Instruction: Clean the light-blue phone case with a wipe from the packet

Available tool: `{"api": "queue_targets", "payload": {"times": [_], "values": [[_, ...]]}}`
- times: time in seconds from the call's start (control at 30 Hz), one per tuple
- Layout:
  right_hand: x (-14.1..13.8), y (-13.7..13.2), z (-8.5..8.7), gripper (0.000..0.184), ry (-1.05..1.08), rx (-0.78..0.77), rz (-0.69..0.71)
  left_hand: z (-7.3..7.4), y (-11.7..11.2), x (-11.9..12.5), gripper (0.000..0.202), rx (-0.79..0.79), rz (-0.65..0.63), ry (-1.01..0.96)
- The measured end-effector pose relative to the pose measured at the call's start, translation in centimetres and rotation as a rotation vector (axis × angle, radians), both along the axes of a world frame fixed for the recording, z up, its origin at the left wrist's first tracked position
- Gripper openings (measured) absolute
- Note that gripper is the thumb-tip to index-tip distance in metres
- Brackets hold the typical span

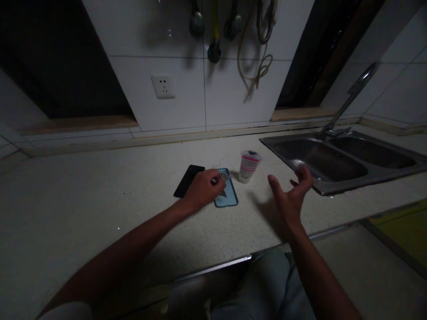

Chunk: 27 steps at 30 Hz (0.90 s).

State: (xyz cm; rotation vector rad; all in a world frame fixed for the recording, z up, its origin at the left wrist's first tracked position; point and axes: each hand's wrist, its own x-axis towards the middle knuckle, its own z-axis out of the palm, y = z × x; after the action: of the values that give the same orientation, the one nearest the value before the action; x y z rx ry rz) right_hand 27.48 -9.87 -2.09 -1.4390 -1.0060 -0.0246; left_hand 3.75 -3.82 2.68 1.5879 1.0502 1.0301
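Note:
My left hand rests on the counter with its fingers pinched on a small pale piece, right over a blue phone case lying flat. A black phone lies just left of that hand. A small white tube with a red label stands upright beyond the case. My right hand hovers above the counter to the right of the tube, fingers spread and curled, holding nothing.
A pale stone counter runs across the view. A steel double sink with a tap sits at the right. On the tiled wall are a socket and hanging utensils. The counter's front edge is close to my body.

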Motion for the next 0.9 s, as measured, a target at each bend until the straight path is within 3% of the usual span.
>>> {"api": "queue_targets", "payload": {"times": [0.1, 0.27, 0.37, 0.67, 0.9], "values": [[0.9, 1.3, -0.8, 0.099, 0.128, -0.118, 0.169, 0.3, 0.2, -0.2, 0.030, 0.018, -0.006, 0.045], [1.6, 3.5, -2.3, 0.095, 0.340, -0.195, 0.394, -0.2, 0.7, 0.2, 0.014, -0.388, -0.108, -0.244], [1.7, 4.5, -2.7, 0.087, 0.350, -0.261, 0.472, -0.5, 0.9, 0.3, 0.012, -0.464, -0.086, -0.350], [0.6, 7.1, -0.8, 0.054, 0.143, -0.326, 0.575, -0.7, 1.1, 0.5, 0.012, -0.512, 0.003, -0.454], [-1.6, 8.0, -0.1, 0.047, 0.314, -0.268, 0.643, -1.0, 1.2, 0.7, 0.018, -0.617, -0.020, -0.532]]}}
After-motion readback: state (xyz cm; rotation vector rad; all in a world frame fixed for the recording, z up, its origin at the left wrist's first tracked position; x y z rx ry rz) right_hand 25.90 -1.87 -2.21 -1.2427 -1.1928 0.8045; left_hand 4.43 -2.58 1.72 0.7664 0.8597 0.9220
